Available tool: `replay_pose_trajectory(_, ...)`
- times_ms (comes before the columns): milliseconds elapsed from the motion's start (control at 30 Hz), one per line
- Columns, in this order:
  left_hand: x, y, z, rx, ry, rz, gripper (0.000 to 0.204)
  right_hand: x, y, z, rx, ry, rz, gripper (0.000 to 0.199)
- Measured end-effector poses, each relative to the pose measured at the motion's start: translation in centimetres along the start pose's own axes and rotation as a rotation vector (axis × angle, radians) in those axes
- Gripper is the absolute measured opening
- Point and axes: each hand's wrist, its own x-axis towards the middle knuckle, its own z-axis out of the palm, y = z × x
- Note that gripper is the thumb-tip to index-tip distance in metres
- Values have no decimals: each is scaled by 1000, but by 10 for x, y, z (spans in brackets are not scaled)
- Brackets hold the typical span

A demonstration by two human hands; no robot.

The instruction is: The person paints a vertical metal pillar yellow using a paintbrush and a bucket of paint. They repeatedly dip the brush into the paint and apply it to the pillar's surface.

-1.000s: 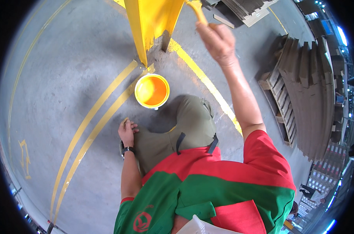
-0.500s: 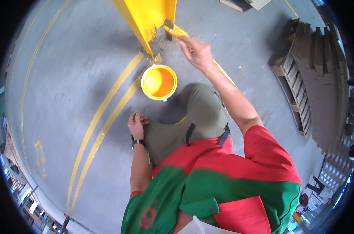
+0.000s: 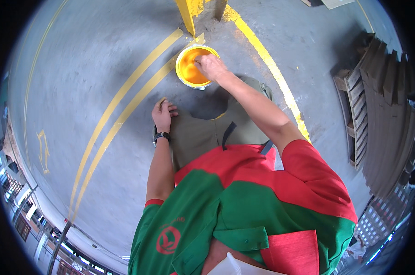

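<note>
The right hand [image 3: 210,67] reaches out over a round bucket [image 3: 194,65] of yellow-orange paint, its fingers bunched together above the paint; whatever they hold is hidden by the hand itself, so I cannot tell what the grip is clamped on. The bucket stands on the grey concrete floor [image 3: 88,68], on the upper end of a pair of yellow painted lines [image 3: 125,105] that run away toward the lower left. Just above the bucket rises the foot of a yellow post [image 3: 189,13], and another, brighter yellow line [image 3: 267,59] slants down to the right past it. The left hand [image 3: 163,116] rests on the olive trouser knee [image 3: 198,133], fingers loosely spread and holding nothing, at the edge of the nearer painted line; a dark watch [image 3: 160,136] sits on its wrist. The person wears a red and green shirt [image 3: 244,197]. At the far right, well apart from the bucket, wooden pallets [image 3: 358,114] lie stacked beside grey corrugated sheets [image 3: 390,114].
</note>
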Motion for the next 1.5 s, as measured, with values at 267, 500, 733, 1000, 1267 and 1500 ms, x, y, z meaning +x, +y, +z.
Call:
replay_pose_trajectory(267, 4, -6, -2, -47, -23, -10, 35, -42, -7, -59, 281, 205, -77, 25)
replay_pose_trajectory(500, 2, -5, -1, -30, -19, 10, 33, -78, -19, -43, 226, 210, -330, 22)
replay_pose_trajectory(733, 0, -1, 0, -19, -16, 16, 33, -113, 18, -30, 3, 344, -473, 28)
replay_pose_trajectory(1000, -3, -1, 3, 37, -5, 29, 33, -105, 49, -9, 1434, 349, 330, 26)
replay_pose_trajectory(1267, -4, 3, 6, 76, -10, 59, 35, -92, 57, -6, 2049, 113, 572, 32)
replay_pose_trajectory(1500, -5, -1, 6, 102, -11, 44, 34, -39, 53, -61, 1970, 441, 273, 25)
